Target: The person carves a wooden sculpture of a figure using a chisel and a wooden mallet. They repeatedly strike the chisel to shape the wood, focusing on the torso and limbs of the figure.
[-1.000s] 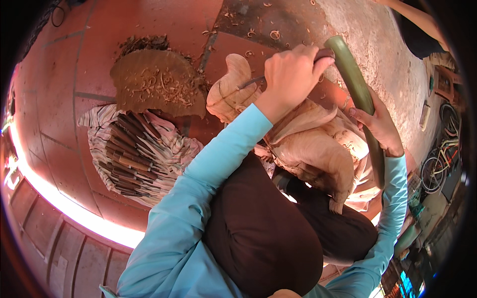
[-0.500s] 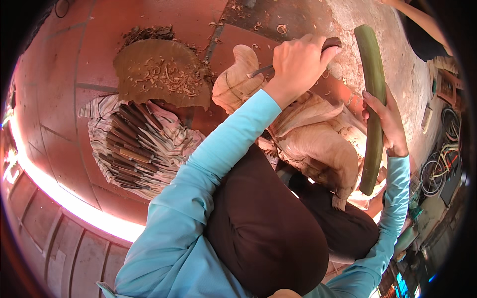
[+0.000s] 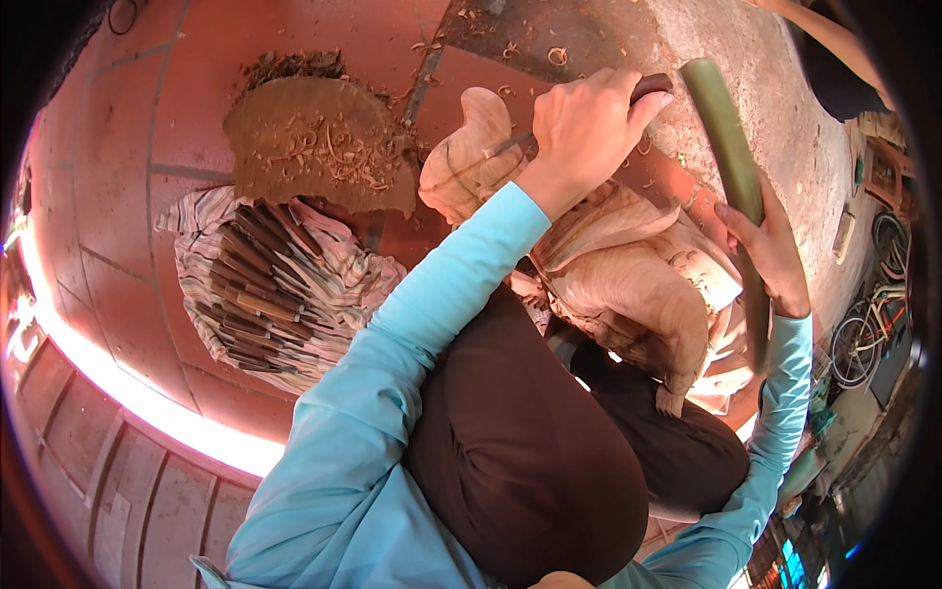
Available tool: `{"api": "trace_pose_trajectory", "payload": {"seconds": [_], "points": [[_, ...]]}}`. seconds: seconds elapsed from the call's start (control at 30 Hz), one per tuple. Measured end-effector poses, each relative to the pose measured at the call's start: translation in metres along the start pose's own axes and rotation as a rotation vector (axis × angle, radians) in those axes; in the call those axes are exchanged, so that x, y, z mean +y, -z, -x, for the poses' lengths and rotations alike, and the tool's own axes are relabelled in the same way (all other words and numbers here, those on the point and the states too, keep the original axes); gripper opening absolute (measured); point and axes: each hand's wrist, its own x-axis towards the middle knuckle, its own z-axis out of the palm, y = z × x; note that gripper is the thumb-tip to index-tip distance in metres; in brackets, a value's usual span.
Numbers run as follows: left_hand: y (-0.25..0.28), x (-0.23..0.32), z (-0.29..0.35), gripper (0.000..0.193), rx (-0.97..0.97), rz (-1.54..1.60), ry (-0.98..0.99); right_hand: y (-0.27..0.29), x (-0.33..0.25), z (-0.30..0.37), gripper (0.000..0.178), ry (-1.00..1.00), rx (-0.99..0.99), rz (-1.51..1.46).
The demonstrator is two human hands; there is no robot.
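My left hand (image 3: 579,128) is closed around a wood chisel (image 3: 652,88); its dark handle end sticks out past my thumb, and its thin blade points left. The blade reaches the upper-left part of a pale carved wooden sculpture (image 3: 628,285), which sits before my legs. Whether its edge touches the wood, I cannot tell. My right hand (image 3: 770,245) grips a long green wooden mallet (image 3: 724,133) by its lower part. The mallet's upper end is tilted toward the chisel's handle end, with a small gap between.
Many carving tools with wooden handles (image 3: 250,294) lie on a striped cloth (image 3: 191,231) at left. Beyond it is a brown slab (image 3: 255,128) strewn with shavings. Red tiles (image 3: 108,226) form the floor. Another person's arm (image 3: 834,44) shows at upper right; bicycles (image 3: 863,339) stand far right.
The mallet has tilted, its upper end moving left toward the chisel handle and its lower end swinging right. My right hand has shifted slightly right and down. My left hand has barely moved.
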Motion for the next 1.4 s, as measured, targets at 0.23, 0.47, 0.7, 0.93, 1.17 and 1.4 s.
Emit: {"api": "trace_pose_trajectory", "payload": {"seconds": [0.23, 0.47, 0.7, 0.93, 1.17, 1.4], "points": [[0.001, -0.002, 0.002, 0.035, 0.006, 0.004, -0.001, 0.0, -0.002, 0.002, 0.053, 0.06, -0.021, 0.04], [0.005, 0.005, 0.004, 0.031, 0.034, -0.026, -0.055, -0.003, -0.012, 0.008, 0.054, 0.029, -0.045, 0.007], [0.002, 0.01, -0.001, 0.03, 0.049, 0.046, -0.162, -0.003, -0.008, 0.003, 0.049, -0.005, 0.077, -0.162], [0.002, 0.004, -0.003, 0.031, 0.049, 0.015, -0.06, -0.002, -0.013, 0.001, 0.047, -0.047, 0.089, -0.233], [0.002, 0.003, -0.004, 0.032, 0.089, 0.08, -0.041, -0.005, 0.012, -0.008, 0.048, 0.366, 0.211, 0.247], [0.003, 0.0, -0.002, 0.035, 0.053, 0.057, 0.01, -0.008, 0.001, -0.001, 0.054, 0.29, 0.113, 0.354]]}}
